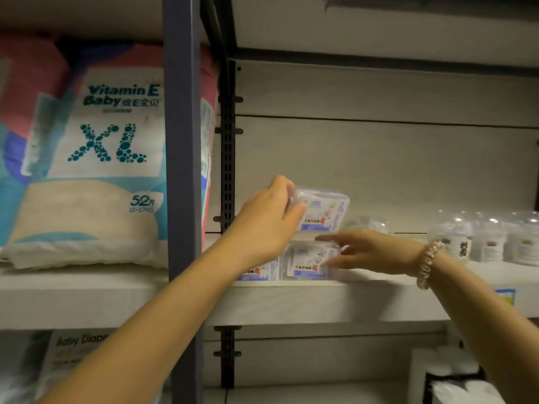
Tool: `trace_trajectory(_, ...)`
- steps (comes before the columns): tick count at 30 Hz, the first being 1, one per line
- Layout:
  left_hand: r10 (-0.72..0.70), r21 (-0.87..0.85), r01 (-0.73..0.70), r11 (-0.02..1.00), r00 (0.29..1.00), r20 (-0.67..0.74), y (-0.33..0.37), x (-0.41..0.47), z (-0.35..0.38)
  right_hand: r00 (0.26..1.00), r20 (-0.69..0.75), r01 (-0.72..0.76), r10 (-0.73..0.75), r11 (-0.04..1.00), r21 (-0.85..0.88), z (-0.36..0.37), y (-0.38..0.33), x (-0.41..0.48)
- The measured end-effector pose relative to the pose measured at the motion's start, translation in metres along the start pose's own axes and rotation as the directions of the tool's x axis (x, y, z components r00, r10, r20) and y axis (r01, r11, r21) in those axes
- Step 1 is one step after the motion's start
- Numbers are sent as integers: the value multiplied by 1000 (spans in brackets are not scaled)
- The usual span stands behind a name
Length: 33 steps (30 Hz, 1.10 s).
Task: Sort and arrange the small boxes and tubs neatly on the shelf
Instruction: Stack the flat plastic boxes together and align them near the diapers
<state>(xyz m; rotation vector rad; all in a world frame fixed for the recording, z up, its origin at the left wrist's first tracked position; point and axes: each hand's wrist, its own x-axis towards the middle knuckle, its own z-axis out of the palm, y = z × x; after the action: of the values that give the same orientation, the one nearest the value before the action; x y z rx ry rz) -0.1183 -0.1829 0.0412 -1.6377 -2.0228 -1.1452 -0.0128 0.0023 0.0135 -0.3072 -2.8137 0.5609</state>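
Observation:
My left hand (269,220) grips a small clear box with a blue and white label (323,209) by its left end, on top of other boxes. Under it stands a second clear box (306,262) on the white shelf (291,301). My right hand (370,249), a bead bracelet at the wrist, touches that lower box's right side with straight fingers. A third box (256,272) shows partly behind my left wrist. Several clear tubs (490,237) stand in a row at the right of the shelf.
A dark blue upright post (182,170) and a black slotted rail (228,158) divide the shelves. Large diaper packs (96,147) fill the left bay. A blurry round tub (369,223) sits behind my right hand. White packs (449,380) lie on the lower shelf.

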Motion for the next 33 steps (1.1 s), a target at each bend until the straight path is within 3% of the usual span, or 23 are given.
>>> trace_trajectory(5, -135, -175, 154, 973, 984, 113, -4, 25, 14, 959, -284, 108, 3, 921, 375, -28, -15, -21)
trace_trajectory(8, -156, -227, 192, 955, 974, 164, -4, 36, 17, 932, -361, 148, -36, 946, 289, -37, -17, -13)
trace_trajectory(12, -144, 55, 141, 988, 988, 51, -11, 37, 23, 903, -424, 66, 68, 954, 294, -37, 3, 8)
trace_trajectory(17, 21, 29, -17, 999, 990, -138, -12, 22, 26, 972, -193, -89, 135, 969, 229, -14, 19, 28)
trace_trajectory(22, 108, 50, -102, 994, 980, -164, -5, 30, 33, 988, -25, -136, 152, 937, 323, -1, 25, 35)
trace_trajectory(24, 111, 64, -103, 993, 982, -154, 4, 33, 40, 994, -4, -106, 110, 970, 217, -3, 28, 31)
trace_trajectory(29, 125, 155, -105, 982, 984, -125, 33, 47, 62, 980, -199, 26, -19, 999, 34, -49, 61, -24)
trace_trajectory(33, 60, 341, -42, 939, 997, -41, 58, 75, 91, 900, -422, 78, -108, 993, -88, -93, 118, -91)
